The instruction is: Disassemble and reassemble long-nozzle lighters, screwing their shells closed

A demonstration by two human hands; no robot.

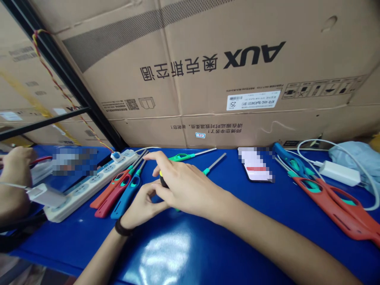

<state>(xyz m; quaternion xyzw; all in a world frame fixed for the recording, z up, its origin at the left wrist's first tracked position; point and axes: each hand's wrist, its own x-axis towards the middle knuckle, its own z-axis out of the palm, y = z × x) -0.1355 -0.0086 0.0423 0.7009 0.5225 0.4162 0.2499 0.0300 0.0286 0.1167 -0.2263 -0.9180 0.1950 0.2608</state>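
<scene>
A large cardboard carton (pixel 225 75) printed with the AUX brand is filling the whole background, and its top runs out of the frame. A black metal frame (pixel 63 73) is crossing the upper left, with a twisted red-and-yellow wire (pixel 56 83) running along it. Below, a blue desk (pixel 190 253) is stretching across the view, cut off at the right and bottom edges.

On the desk, a white power strip (pixel 89 186) is lying at an angle on the left. Large red and blue long-handled lighters (pixel 335 206) are lying at the right, running off the edge, beside a light blue cloth (pixel 353 158) and a white charger (pixel 340 173). A phone (pixel 255 166) is lying face up, partly blurred.

The right hand (pixel 187 186) is closing around a dark object with a yellow tip (pixel 162 178), which sits at mid-desk and is mostly hidden by the fingers. The left hand (pixel 142 206) is half-curled just below it, though any contact is hard to make out. A green lighter (pixel 181 157) is lying just beyond the right hand's fingertips, with open desk in front of the hands. At the left edge, another person's hand (pixel 14 166) is showing, cut off by the frame.
</scene>
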